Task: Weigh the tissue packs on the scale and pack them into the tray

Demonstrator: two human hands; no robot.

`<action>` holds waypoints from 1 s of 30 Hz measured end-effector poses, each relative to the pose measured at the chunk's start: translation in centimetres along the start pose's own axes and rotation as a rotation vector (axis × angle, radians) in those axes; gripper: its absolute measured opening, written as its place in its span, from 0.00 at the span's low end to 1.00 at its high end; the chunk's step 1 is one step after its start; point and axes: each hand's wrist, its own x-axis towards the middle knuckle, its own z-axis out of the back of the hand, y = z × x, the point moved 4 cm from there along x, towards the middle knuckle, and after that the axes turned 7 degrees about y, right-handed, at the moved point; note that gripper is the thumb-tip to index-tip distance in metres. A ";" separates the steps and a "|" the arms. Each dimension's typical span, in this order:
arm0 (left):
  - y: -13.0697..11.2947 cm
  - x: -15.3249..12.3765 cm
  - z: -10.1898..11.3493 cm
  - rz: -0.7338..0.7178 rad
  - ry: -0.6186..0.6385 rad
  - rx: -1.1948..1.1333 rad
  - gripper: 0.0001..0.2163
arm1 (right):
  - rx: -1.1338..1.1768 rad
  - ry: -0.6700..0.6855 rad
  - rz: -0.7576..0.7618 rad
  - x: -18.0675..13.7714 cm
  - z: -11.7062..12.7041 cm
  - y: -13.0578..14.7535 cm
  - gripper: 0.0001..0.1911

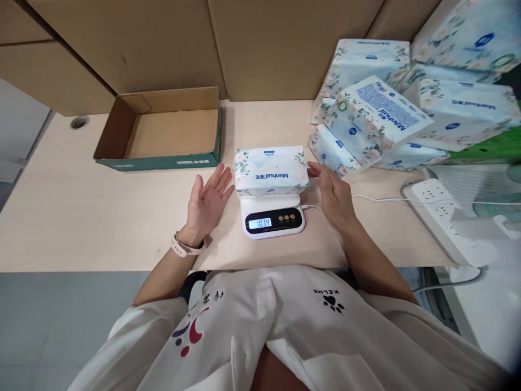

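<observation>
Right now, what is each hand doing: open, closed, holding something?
Left hand: open, palm up beside the tissue pack on the scale, holding nothing.
Right hand: open, fingertips at the pack's right end; contact cannot be told.

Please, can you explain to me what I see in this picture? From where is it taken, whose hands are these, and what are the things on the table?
The one picture comes from a camera worn on a person's head, looking down. Both hands are the person's own, open and holding nothing: the left hand and right hand flank a tissue pack lying on a small scale whose display is lit. On the table are also an empty cardboard tray, a pile of tissue packs and a power strip.
</observation>
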 end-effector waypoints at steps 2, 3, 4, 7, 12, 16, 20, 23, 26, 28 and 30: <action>0.1 0.1 0.1 -0.004 0.003 0.007 0.37 | 0.008 -0.010 0.008 0.0 0.0 0.0 0.34; 0.1 0.1 0.2 -0.007 0.006 0.012 0.38 | 0.009 -0.013 0.006 0.1 0.0 0.0 0.35; 0.1 0.2 0.2 -0.009 0.010 0.016 0.38 | 0.011 -0.013 0.001 0.1 0.0 0.0 0.35; 0.1 0.1 0.0 -0.020 0.035 0.020 0.38 | 0.022 -0.008 -0.013 0.3 -0.1 -0.1 0.36; -0.1 -0.4 -0.3 -0.050 0.080 0.099 0.37 | 0.036 0.024 0.011 0.5 -0.3 0.0 0.37; 0.0 -0.5 0.3 -0.093 0.101 0.243 0.40 | 0.103 0.098 0.021 0.3 -0.5 0.2 0.40; 0.3 -0.3 0.7 -0.154 0.135 0.468 0.42 | 0.124 0.262 0.054 -0.4 -1.1 0.5 0.43; 0.6 0.0 -0.1 -0.153 0.221 0.561 0.42 | 0.104 0.339 0.021 -1.0 -1.9 0.4 0.53; 0.8 0.6 -1.3 -0.164 0.277 0.583 0.41 | 0.059 0.357 0.012 -1.1 -2.5 0.5 0.58; 0.5 1.3 -2.3 -0.176 0.287 0.586 0.42 | -0.014 0.319 0.044 -1.1 -2.4 0.7 0.53; -0.5 2.3 -3.9 -0.215 0.319 0.593 0.43 | -0.107 0.208 0.122 -0.9 -1.6 1.3 0.47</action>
